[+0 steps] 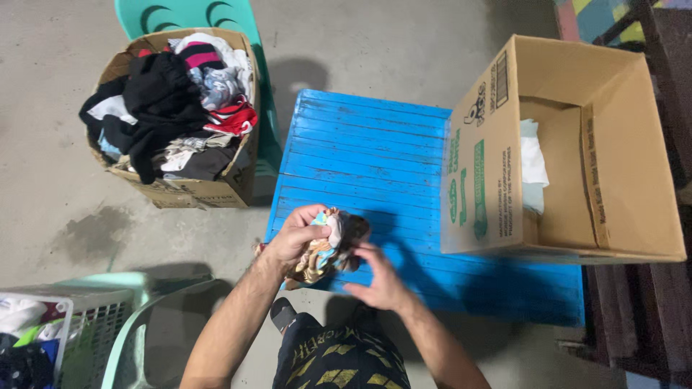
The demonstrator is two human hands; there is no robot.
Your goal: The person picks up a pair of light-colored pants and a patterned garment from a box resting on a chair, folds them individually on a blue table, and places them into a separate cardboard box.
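Head view, looking down.

Left hand [294, 236]: fingers curled tight over the upper left part of a small crumpled patterned cloth of brown, cream and light blue [328, 252]. Firm grasp; cloth bunched under the knuckles.

Right hand [378, 279]: at 4 o'clock from the cloth, fingers loosely spread and half open. Fingertips reach the lower right edge of the cloth; whether they pinch it or only touch it cannot be told.

Cloth is held just above the near edge of a bright blue painted wooden slatted table [375, 158].

At 2 o'clock from the hands: large open brown cardboard box [620, 180] standing on the right part of the table, with folded white and pale blue fabric [533, 169] against its inner left wall.

At 10 o'clock, on the concrete floor [43, 180]: smaller cardboard box heaped with mixed dark, white and red clothes [173, 108], set against a mint-green plastic chair [194, 14].

At 8 o'clock: white plastic laundry basket [86, 317] holding clothes, frame corner.
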